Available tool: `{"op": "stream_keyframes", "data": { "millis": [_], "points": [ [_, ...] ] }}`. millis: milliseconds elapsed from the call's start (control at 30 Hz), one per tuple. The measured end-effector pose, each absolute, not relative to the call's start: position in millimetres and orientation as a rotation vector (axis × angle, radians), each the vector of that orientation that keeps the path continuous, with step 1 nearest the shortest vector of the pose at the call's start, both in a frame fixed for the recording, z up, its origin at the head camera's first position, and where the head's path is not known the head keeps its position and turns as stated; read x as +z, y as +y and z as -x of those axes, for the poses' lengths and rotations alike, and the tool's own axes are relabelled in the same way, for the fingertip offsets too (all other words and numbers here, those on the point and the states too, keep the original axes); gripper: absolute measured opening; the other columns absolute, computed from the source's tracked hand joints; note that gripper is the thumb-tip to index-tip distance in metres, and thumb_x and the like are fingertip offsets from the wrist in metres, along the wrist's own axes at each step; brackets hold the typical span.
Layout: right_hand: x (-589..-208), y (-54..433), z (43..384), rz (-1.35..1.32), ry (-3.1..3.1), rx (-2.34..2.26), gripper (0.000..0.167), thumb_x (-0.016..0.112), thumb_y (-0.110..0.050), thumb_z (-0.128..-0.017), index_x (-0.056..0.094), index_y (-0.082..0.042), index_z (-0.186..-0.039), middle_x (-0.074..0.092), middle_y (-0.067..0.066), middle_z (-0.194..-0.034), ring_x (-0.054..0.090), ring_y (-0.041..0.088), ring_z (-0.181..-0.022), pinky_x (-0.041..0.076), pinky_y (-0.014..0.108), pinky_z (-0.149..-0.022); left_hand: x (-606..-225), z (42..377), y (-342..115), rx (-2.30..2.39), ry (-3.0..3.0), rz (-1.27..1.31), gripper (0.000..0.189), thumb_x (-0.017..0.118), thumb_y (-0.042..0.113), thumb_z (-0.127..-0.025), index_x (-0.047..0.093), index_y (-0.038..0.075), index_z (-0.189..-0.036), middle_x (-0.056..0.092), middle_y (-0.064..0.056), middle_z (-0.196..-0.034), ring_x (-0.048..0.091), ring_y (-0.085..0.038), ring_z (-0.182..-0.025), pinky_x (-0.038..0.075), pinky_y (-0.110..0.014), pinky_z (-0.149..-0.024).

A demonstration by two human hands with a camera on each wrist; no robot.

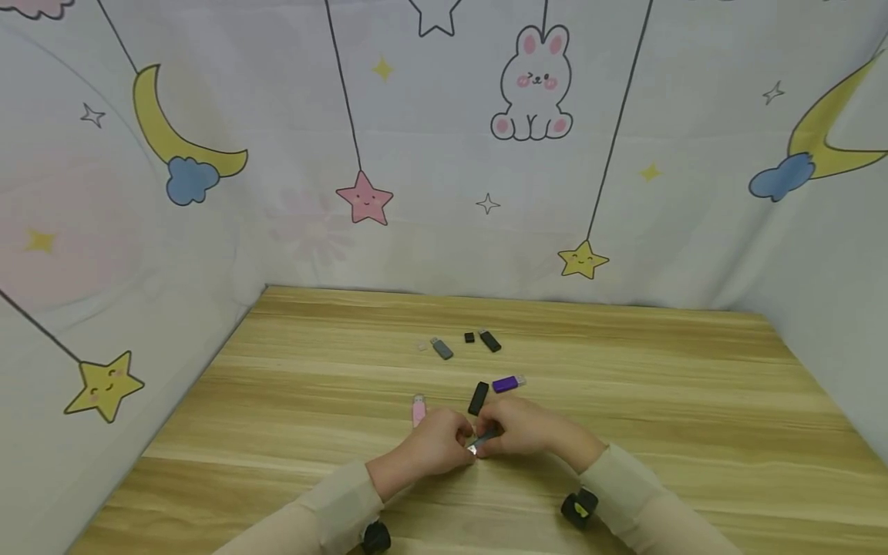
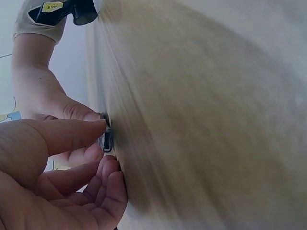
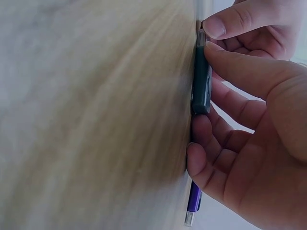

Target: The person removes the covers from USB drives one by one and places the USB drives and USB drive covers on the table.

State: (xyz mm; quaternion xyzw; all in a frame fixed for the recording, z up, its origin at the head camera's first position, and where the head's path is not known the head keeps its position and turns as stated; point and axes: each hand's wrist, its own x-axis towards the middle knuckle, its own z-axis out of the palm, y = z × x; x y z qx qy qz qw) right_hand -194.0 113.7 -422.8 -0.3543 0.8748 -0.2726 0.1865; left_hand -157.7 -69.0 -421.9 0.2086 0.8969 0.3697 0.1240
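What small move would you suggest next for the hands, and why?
I would probably have the right hand lay the dark USB stick down: it grips the stick low over the table, where the purple stick and the pink stick already lie.

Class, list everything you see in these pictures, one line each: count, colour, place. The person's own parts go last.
Printed backdrop: 1, mainly white, behind and beside the table
Table: 1, wood-brown, under the sticks
Grey USB stick: 1, grey, back row
Small pale piece: 1, whitish, left of grey stick
Small square piece: 1, black, back row
Black USB stick: 1, black, back row, right end
Black bar: 1, black, middle
Purple USB stick: 1, purple, right of bar
Pink USB stick: 1, pink, left side
Dark USB stick: 1, dark, in right hand
Wrist cameras: 2, black, at the cuffs
Sleeves: 2, cream, on the arms
Hands: 2, bare, front centre
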Motion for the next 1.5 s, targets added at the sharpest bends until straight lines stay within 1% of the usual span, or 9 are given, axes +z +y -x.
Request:
{"op": "stream_keyframes", "data": {
  "millis": [100,300,467,633,967,1167,1333,1500],
  "points": [
    [-423.6,113.2,194.3,1.001,2.465,-0.755,0.014,0.076,-0.022,-0.083,0.067,-0.012,-0.087,0.056,-0.008,-0.086,0.050,0.004,-0.079,0.045,0.022,-0.071,-420.6,157.2,-69.8,1.080,2.617,-0.617,0.016,0.076,-0.002,-0.069,0.070,-0.005,-0.083,0.049,0.005,-0.058,0.044,-0.005,-0.053,0.035,-0.017,-0.048],
    [-424.7,112.3,194.0,1.009,2.451,-0.741,0.011,0.075,-0.020,-0.084,0.068,-0.013,-0.088,0.057,-0.009,-0.085,0.051,0.003,-0.076,0.045,0.021,-0.069,-419.8,156.6,-71.1,1.094,2.613,-0.652,0.010,0.074,-0.005,-0.069,0.069,-0.004,-0.078,0.055,0.002,-0.062,0.046,-0.007,-0.057,0.037,-0.018,-0.050],
    [-424.5,111.8,193.1,1.017,2.444,-0.733,0.010,0.074,-0.019,-0.084,0.067,-0.012,-0.088,0.057,-0.009,-0.082,0.049,0.002,-0.072,0.044,0.021,-0.066,-421.4,157.6,-70.1,1.086,2.624,-0.665,0.010,0.072,-0.008,-0.069,0.070,-0.003,-0.077,0.056,0.001,-0.062,0.045,-0.007,-0.057,0.037,-0.017,-0.050],
    [-425.1,111.3,192.4,1.023,2.442,-0.737,0.009,0.074,-0.018,-0.085,0.067,-0.012,-0.086,0.056,-0.009,-0.080,0.048,0.002,-0.071,0.043,0.021,-0.065,-421.2,157.8,-69.6,1.072,2.641,-0.682,0.007,0.073,-0.007,-0.068,0.069,-0.002,-0.072,0.056,0.001,-0.062,0.044,-0.006,-0.056,0.036,-0.017,-0.050],
    [-422.1,110.3,189.6,1.039,2.437,-0.746,0.008,0.073,-0.018,-0.086,0.067,-0.012,-0.085,0.057,-0.008,-0.081,0.048,0.001,-0.070,0.043,0.020,-0.064,-424.2,159.6,-69.7,1.063,2.651,-0.685,0.010,0.075,-0.001,-0.073,0.067,0.002,-0.068,0.059,0.000,-0.062,0.045,-0.006,-0.056,0.036,-0.018,-0.050],
    [-422.7,111.7,189.1,1.045,2.438,-0.769,0.006,0.072,-0.016,-0.087,0.069,-0.011,-0.088,0.059,-0.009,-0.082,0.051,0.000,-0.071,0.045,0.020,-0.066,-425.1,161.2,-71.5,1.064,2.631,-0.697,0.008,0.074,-0.001,-0.075,0.069,0.002,-0.070,0.062,0.000,-0.065,0.046,-0.006,-0.059,0.039,-0.019,-0.052],
    [-422.9,113.6,189.0,1.069,2.439,-0.795,0.006,0.071,-0.016,-0.087,0.071,-0.011,-0.090,0.062,-0.009,-0.085,0.054,-0.002,-0.074,0.047,0.020,-0.069,-425.3,162.9,-72.4,1.045,2.621,-0.711,0.007,0.074,0.003,-0.079,0.070,0.003,-0.073,0.064,0.000,-0.070,0.048,-0.005,-0.062,0.042,-0.020,-0.056],
    [-419.7,117.0,187.5,1.112,2.427,-0.843,0.006,0.071,-0.016,-0.088,0.071,-0.011,-0.091,0.064,-0.009,-0.085,0.055,-0.002,-0.074,0.048,0.019,-0.068,-423.7,162.7,-73.7,1.071,2.596,-0.720,0.008,0.073,0.006,-0.082,0.070,0.005,-0.075,0.065,0.001,-0.071,0.049,-0.004,-0.064,0.043,-0.020,-0.058]
  ]
}}
